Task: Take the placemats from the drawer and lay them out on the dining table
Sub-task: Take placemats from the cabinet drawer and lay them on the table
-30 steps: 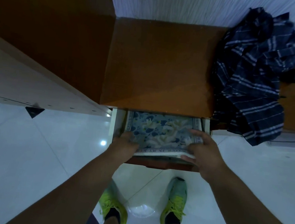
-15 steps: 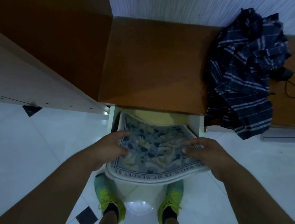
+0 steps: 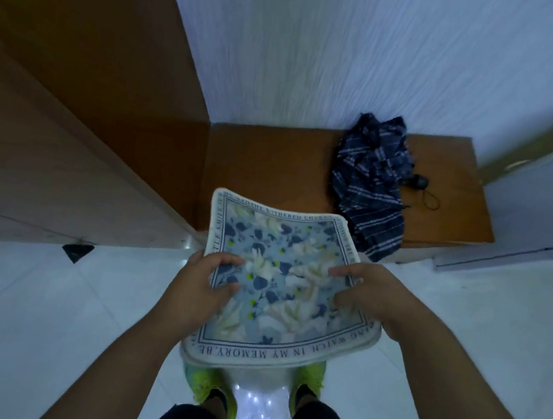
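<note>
I hold the placemats [image 3: 281,278], a stack with a blue and cream flower print and a lettered white border, flat in front of my body above the floor. My left hand [image 3: 199,286] grips the left edge with the thumb on top. My right hand [image 3: 367,295] grips the right edge the same way. The stack sags a little at its near edge. The drawer is hidden behind the placemats, so I cannot tell whether it stands open.
A low brown wooden cabinet [image 3: 273,160] stands against the white wall. A dark striped folded umbrella [image 3: 371,185] lies on its right part. A tall brown cupboard [image 3: 74,100] rises at left. White floor tiles [image 3: 33,302] lie below, with my green shoes [image 3: 311,378].
Both hands pulled the placemats out of the drawer, lifted them up and toward my body. My head has risen and drawn back from the cabinet.
</note>
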`<action>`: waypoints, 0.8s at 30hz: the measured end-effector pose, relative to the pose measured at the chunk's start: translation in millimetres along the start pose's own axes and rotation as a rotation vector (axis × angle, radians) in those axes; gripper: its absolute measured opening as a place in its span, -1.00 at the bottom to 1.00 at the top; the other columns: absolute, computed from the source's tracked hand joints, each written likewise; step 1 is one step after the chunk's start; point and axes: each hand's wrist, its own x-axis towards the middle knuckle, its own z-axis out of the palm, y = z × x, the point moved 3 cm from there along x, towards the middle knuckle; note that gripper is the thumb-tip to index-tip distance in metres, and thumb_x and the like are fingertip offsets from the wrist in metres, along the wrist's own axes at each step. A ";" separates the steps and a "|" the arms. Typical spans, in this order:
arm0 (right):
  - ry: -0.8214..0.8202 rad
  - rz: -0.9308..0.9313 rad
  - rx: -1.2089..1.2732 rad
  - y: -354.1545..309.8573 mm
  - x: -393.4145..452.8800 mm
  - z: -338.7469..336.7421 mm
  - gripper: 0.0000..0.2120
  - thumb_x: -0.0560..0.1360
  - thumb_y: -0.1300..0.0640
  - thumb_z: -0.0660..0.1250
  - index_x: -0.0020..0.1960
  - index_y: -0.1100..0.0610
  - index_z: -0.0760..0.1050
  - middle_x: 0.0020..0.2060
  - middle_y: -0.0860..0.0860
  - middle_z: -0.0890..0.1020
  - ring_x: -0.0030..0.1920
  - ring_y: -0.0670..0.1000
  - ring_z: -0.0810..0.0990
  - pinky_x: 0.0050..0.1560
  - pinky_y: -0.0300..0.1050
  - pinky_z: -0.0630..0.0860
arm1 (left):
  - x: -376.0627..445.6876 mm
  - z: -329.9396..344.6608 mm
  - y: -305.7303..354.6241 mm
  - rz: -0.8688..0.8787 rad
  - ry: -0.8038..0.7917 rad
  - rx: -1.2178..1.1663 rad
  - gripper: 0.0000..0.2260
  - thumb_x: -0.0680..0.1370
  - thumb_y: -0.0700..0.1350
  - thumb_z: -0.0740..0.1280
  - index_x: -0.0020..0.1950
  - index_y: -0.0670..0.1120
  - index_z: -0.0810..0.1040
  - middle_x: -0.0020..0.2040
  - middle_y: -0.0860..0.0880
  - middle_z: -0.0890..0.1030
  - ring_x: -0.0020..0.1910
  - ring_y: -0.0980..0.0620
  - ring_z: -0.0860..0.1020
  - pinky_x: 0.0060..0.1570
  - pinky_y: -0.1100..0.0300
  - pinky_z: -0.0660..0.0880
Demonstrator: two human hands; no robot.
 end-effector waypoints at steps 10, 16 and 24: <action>0.271 -0.318 0.102 -109.4 -207.2 -75.5 -0.62 0.42 0.21 0.50 0.14 -0.14 0.60 0.06 0.01 0.66 -0.10 0.05 0.73 -0.08 0.09 0.70 | -122.5 -117.0 189.5 0.421 0.149 0.114 -0.55 0.52 -0.14 0.49 0.32 0.25 0.52 0.25 0.08 0.42 0.18 0.16 0.49 0.24 0.23 0.44; 0.411 -0.629 -0.115 -180.7 -287.3 -99.4 -0.60 0.43 0.01 0.52 0.21 -0.24 0.50 0.10 -0.10 0.61 -0.17 -0.17 0.64 -0.36 -0.43 0.51 | -185.7 -171.0 258.1 0.554 0.315 0.079 -0.55 0.51 -0.13 0.51 0.34 0.19 0.55 0.18 0.18 0.45 0.11 0.43 0.48 0.23 0.23 0.50; 0.334 -0.994 -0.236 -235.5 -343.8 -99.5 -0.47 0.45 0.01 0.52 0.35 -0.22 0.45 0.21 -0.17 0.52 0.16 -0.03 0.59 0.16 -0.01 0.61 | -283.5 -187.7 262.4 0.495 0.674 -0.057 -0.66 0.54 -0.02 0.47 0.28 0.25 0.58 0.20 0.27 0.47 0.14 0.41 0.51 0.13 0.35 0.49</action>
